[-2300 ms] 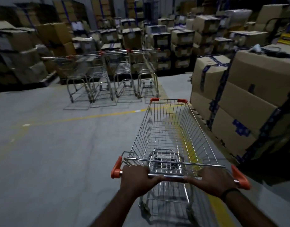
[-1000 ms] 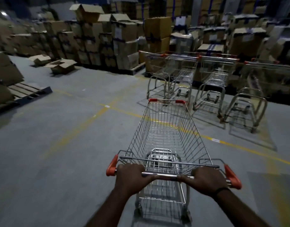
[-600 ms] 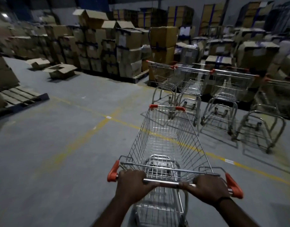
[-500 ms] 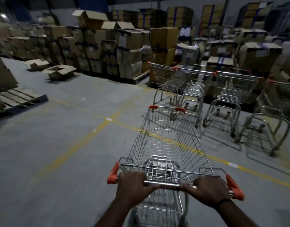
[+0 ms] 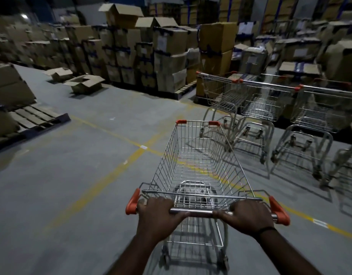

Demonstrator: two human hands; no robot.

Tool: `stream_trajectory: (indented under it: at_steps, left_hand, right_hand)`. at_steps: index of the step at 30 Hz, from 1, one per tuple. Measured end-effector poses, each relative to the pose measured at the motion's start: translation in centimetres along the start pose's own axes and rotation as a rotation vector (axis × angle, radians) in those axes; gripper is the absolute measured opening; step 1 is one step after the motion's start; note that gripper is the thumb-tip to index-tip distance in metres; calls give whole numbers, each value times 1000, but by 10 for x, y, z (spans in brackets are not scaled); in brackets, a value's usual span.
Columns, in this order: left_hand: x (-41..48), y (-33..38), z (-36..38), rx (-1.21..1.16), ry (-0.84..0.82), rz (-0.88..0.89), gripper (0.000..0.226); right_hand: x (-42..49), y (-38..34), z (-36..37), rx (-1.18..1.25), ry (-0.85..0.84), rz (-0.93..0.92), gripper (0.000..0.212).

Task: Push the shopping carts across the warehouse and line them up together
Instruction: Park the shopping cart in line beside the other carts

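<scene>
Where the grey floor (image 5: 52,195) runs out at its left edge, a wooden pallet (image 5: 35,118) lies flat, with a big brown carton (image 5: 8,86) at its left end and bare slats to the right. Beyond it, toward the floor's far left corner, two opened cardboard boxes (image 5: 84,84) lie on the concrete, flaps up. Along the far edge stand stacked cartons (image 5: 167,56), several high, on low pallets. Yellow lines (image 5: 103,175) painted on the floor cross in its middle part.

Near the floor's near edge, a little right of centre, stands the shopping cart (image 5: 199,165), a wire basket with nothing in it, with orange caps on its two front corners and at both ends of its handle bar (image 5: 199,211). The left hand (image 5: 157,213) grips the bar just beside the left orange cap, fingers curled over the top. The right hand (image 5: 248,215) grips it near the right cap in the same way, and a black band (image 5: 267,229) circles that wrist. A bare stretch of bar shows between the two hands.

Along the floor's far right side the parked carts (image 5: 270,108) stand side by side in a row in front of more cartons. The held cart's nose is near the lower frame of the leftmost one, pointing just left of it.
</scene>
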State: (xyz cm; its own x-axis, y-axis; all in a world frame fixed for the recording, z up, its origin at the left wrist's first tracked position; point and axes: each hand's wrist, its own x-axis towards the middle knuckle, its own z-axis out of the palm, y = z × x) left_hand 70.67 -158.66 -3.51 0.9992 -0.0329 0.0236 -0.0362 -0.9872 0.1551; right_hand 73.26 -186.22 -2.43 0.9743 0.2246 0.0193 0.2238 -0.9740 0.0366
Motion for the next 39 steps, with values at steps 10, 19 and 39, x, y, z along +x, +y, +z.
stream_trajectory:
  at_steps: [10,19,39]
  left_hand:
    - [165,-44,-4,-27,-107,-123,90]
    - [298,-106,8,-50,-32,-72,71]
    - [656,-202,-14,-8,-112,-23,84]
  right_hand:
    - [187,1,6,74,-43,-72,103]
    - [315,-13,9,102,-47,-100,92]
    - [664,-31,7,128,-143,40,105]
